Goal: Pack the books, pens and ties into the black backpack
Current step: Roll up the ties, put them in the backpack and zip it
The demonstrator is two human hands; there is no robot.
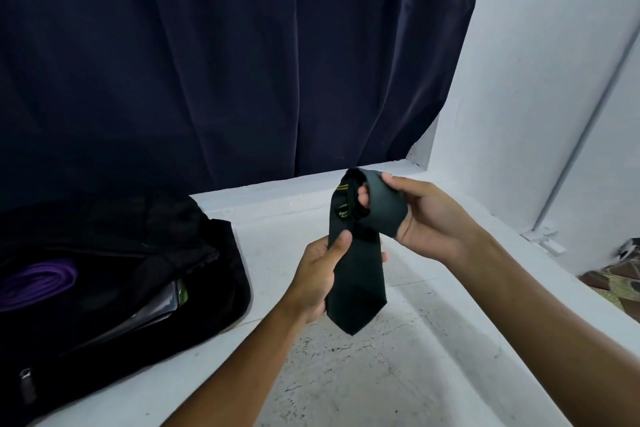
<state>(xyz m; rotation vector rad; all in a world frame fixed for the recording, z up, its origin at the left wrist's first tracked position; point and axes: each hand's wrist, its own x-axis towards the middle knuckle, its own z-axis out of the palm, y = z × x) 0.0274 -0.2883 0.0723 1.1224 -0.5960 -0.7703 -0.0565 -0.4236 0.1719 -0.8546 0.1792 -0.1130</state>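
A dark green tie [358, 274] hangs in the air between both hands, its pointed wide end down. My left hand [317, 274] grips the tie's middle, thumb on the front. My right hand [422, 215] holds the upper part, which is wrapped in a loop round its fingers. The black backpack [207, 253] lies open on the white surface at the left. Inside it I see a rolled purple tie [38, 282] and the edge of a glossy book [162, 302]. No pens are visible.
A dark blue curtain [225, 55] hangs behind the white ledge [433, 357]. A white wall [540, 80] with a thin pipe [585, 135] rises at the right. Patterned fabric [620, 281] lies at the far right edge.
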